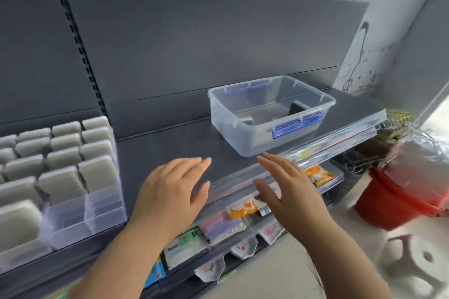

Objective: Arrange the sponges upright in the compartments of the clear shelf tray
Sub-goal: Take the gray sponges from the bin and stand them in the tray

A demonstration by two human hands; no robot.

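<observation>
Several grey sponges [60,160] stand upright in rows in the compartments of the clear shelf tray [104,211] at the left of the dark shelf [158,145]. The two front compartments on the tray's right hold nothing. A clear plastic box with blue clips [269,114] sits empty on the shelf to the right. My left hand [175,189] hovers flat over the shelf's front edge, fingers straight, holding nothing. My right hand [286,189] is beside it, fingers straight and reaching toward the box, also holding nothing.
A clear price rail [340,138] runs along the shelf's front edge. Lower shelves hold small packets [243,209]. A red tub [401,192] with plastic and wire stands on the floor at the right, a stool [413,260] beside it.
</observation>
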